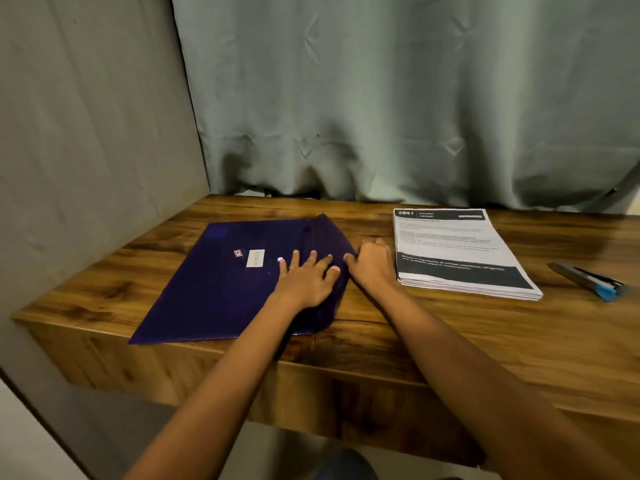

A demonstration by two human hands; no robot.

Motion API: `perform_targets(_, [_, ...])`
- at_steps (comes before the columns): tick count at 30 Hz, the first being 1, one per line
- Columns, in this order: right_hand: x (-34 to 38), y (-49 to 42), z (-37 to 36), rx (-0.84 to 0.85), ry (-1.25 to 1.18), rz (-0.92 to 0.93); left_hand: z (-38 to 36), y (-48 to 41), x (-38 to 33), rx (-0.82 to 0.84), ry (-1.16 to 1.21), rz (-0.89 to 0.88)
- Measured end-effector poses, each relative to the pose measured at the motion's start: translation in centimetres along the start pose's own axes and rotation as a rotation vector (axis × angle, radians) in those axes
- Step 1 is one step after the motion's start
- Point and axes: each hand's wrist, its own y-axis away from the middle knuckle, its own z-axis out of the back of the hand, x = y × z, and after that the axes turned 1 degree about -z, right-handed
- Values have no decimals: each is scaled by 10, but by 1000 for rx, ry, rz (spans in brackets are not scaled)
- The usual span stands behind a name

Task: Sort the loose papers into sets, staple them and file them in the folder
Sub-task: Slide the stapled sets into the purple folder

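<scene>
My left hand spread flat, pinning folder to tabletop; right hand pinches flap tip, probably to open it.

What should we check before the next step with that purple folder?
1. Left hand pressing flat on the folder: ok.
2. Right hand gripping the flap at its edge: ok.
3. Flap fully open: cannot tell.
4. Papers stacked clear of the folder: ok.
5. Papers stapled into sets: cannot tell.
6. Stapler on the table, right of the papers: ok.
</scene>
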Motion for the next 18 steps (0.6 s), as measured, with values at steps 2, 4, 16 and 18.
perform_targets(2, [-2,-2,5,12,-95,20,-3,1,-4,35,-50,13])
perform_targets(4, [-6,-6,13,1,-216,46,-6,2,-5,29,-73,27])
perform_targets(16, [-134,-18,102,-164,142,-382,-12,2,-12,-72,-107,9])
perform_targets(18, [-153,-15,107,-61,195,-457,-13,2,-12,-89,-101,9])
